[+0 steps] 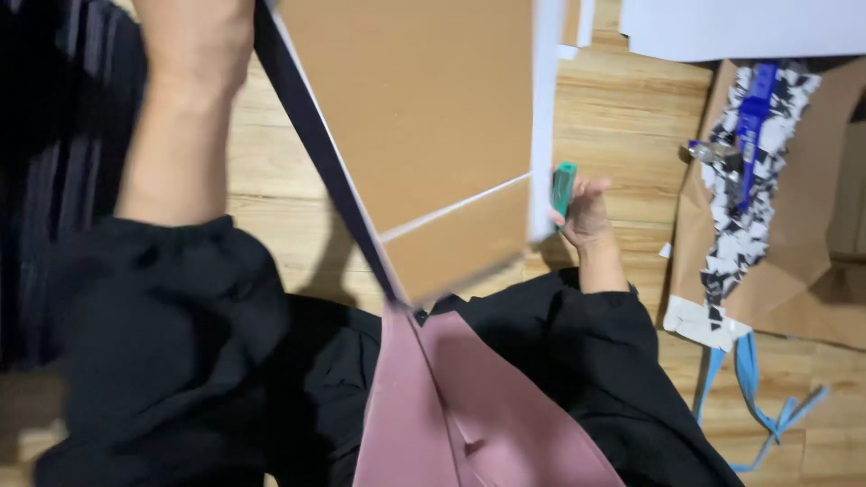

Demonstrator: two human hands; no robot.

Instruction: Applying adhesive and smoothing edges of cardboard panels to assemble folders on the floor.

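While I'm steadying the brown board panel [424, 117] upright over my lap, I'm keeping my right hand [586, 216] curled tight around a small teal cutter [563, 188], just beside the panel's white right edge. My left hand [194, 36] is reaching up at the top left; its fingers are running out of frame, so I can't tell whether it's gripping the panel or how open it is.

Judgement on doing this well: keep the board braced at both ends, blade along the white scored line crossing the lower part, light passes, free fingers clear of the cut path.

Materials: the panel is reading as stiff, flat, matte kraft-brown face, dark navy edge on the left, white trim. Pink sheet [469, 415] under it looks smooth and folded. Wooden floor [622, 117] is grainy. Crumpled brown paper [794, 271] on the right is carrying black-and-white scraps [744, 234] and a blue tool [756, 108]. Blue strips [749, 379] are lying near it.
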